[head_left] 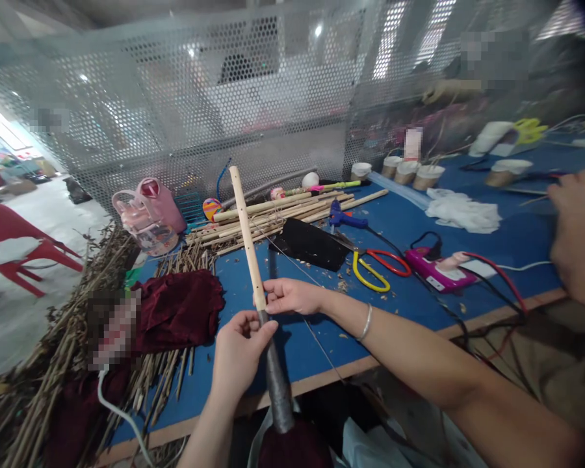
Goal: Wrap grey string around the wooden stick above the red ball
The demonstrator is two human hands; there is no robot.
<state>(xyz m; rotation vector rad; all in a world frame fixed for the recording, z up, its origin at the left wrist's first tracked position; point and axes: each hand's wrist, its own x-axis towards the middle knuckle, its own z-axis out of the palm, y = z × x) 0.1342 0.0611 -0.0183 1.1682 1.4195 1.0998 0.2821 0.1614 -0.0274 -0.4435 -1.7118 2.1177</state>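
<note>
2 hands: both are grasping the wooden stick point(247, 240); its grey lower section point(277, 380) is being pinched between the thumb and fingers of the left hand point(236, 346), while the pale wood just above is being gripped by the fingertips of the right hand point(292, 297).
Stick: it is being held at a slant over the near part of the table, its holed upper length being pointed toward the back.
Blue table point(326, 322): pale chips are being scattered over the surface; a black cloth point(312, 246), a blue glue gun point(347, 218) and scissors point(381, 266) with 1 yellow and 1 red handle are being kept beyond the hands.
Pale rods point(283, 203): these are being supported near the back.
Dry stalks point(163, 380): a burgundy cloth point(180, 309) is being borne by them.
Magenta power strip point(429, 268): several cables are being connected to it.
Room: the table is being bordered by a perforated metal screen point(292, 91); a red chair point(24, 231) is being supported by the pale floor point(10, 312).
</note>
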